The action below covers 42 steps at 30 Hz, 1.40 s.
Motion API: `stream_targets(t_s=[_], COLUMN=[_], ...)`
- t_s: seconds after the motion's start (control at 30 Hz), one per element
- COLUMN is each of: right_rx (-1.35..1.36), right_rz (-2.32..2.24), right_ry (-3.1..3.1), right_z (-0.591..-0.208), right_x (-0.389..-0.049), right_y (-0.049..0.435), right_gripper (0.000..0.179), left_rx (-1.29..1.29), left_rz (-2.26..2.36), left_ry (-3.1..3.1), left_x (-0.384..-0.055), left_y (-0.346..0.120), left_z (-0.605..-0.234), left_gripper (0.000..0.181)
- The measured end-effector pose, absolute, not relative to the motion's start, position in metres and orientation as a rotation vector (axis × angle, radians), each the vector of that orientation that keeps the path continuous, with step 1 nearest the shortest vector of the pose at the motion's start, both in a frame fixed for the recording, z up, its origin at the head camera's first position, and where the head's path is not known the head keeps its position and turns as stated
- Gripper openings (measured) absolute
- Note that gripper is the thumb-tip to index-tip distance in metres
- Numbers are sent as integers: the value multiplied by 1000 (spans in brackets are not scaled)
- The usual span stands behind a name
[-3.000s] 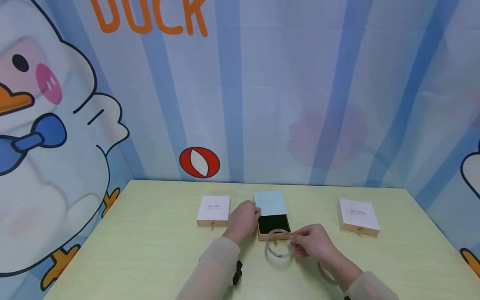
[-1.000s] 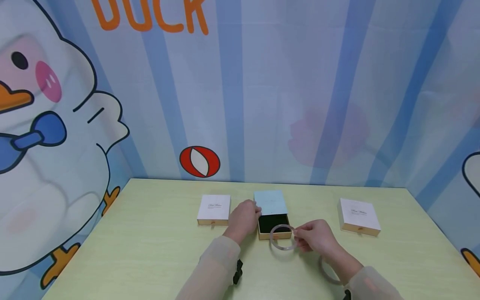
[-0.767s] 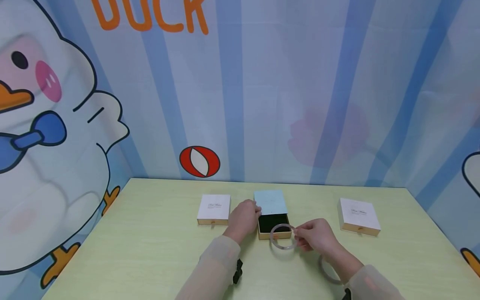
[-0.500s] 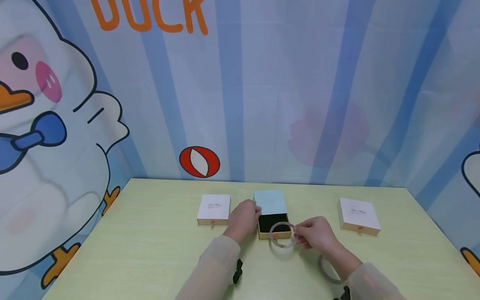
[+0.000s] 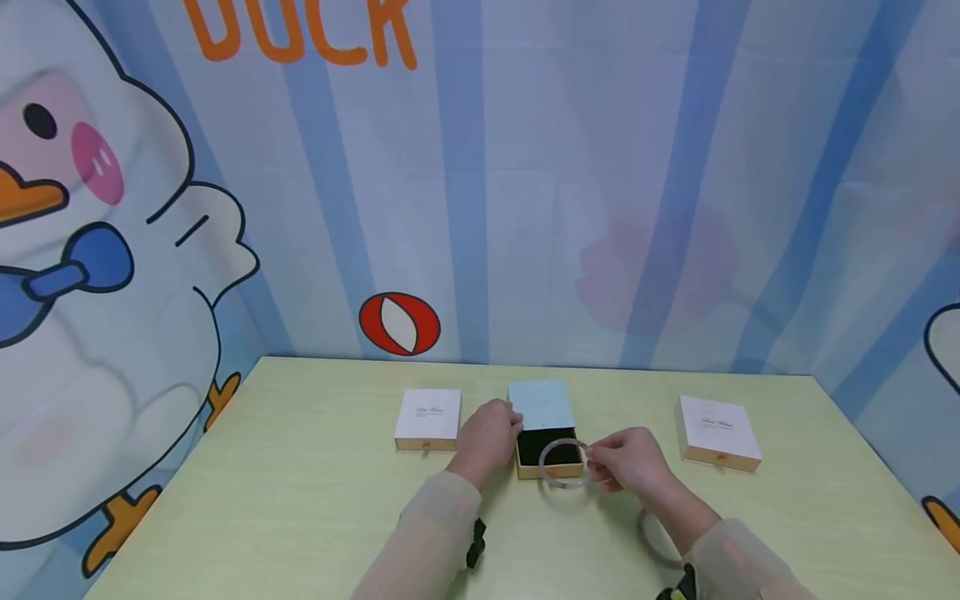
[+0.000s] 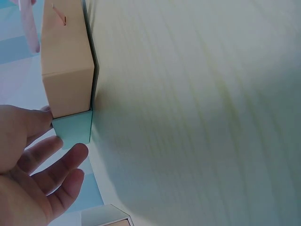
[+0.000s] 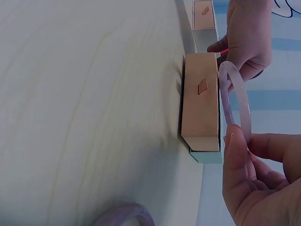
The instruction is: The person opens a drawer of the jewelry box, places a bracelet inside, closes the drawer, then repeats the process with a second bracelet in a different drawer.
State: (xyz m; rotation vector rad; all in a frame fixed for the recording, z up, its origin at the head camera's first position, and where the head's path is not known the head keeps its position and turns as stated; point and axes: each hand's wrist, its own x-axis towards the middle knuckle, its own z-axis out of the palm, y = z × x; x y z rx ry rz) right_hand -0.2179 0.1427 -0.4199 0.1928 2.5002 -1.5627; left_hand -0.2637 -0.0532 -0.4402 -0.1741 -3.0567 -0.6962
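Observation:
Between my right hand's [image 5: 628, 460] thumb and fingers is a pale translucent bangle [image 7: 243, 103]. It stands nearly upright over the front of a pulled-out drawer box. This box [image 5: 542, 406] has a light blue sleeve, a tan drawer front with a small ribbon tab [image 7: 202, 86], and a black lining [image 5: 534, 447]. My left hand [image 5: 487, 435] grips the sleeve at its left side, its lower fingers loose in the left wrist view. A second bangle [image 5: 651, 543] lies on the table beneath my right forearm, partly hidden by it.
A closed white drawer box [image 5: 427, 414] sits left of my left hand, and another white box [image 5: 717, 427] stands farther right. The pale wooden table [image 5: 300, 483] ends at a striped cartoon backdrop [image 5: 525, 208].
My right hand has carried the bangle slightly right, then farther back and up, so it overlaps more of the open drawer. My left hand and the boxes stay in place.

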Motion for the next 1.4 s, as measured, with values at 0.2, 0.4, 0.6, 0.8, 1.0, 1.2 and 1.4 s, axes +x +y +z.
stream_targets(t_s=[0.2, 0.4, 0.6, 0.8, 1.0, 1.2, 1.4], right_rx=[196, 208, 201, 203, 209, 217, 200], right_rz=[-1548, -1559, -1570, -1531, -1492, -1454, -1434], right_ry=[2508, 2503, 2503, 2529, 2562, 2576, 2599], right_z=[-420, -420, -420, -419, -416, -415, -416], right_x=[-220, -222, -224, -226, -228, -231, -234], right_y=[142, 141, 140, 139, 138, 138, 137], right_gripper=[21, 22, 22, 23, 22, 21, 20], left_rx=[-175, -174, -185, -181, -163, -166, -166], left_rz=[-687, -694, -683, -684, -704, -707, -716], left_ry=[-3055, -3059, -3065, -3068, -3066, -3064, -3068], left_x=[-263, -265, -265, -265, -264, -264, -265], left_y=[-54, -54, -55, -55, -55, -55, -55], left_z=[-440, -440, -440, -440, -440, -440, -440], left_gripper=[24, 24, 24, 24, 25, 25, 26])
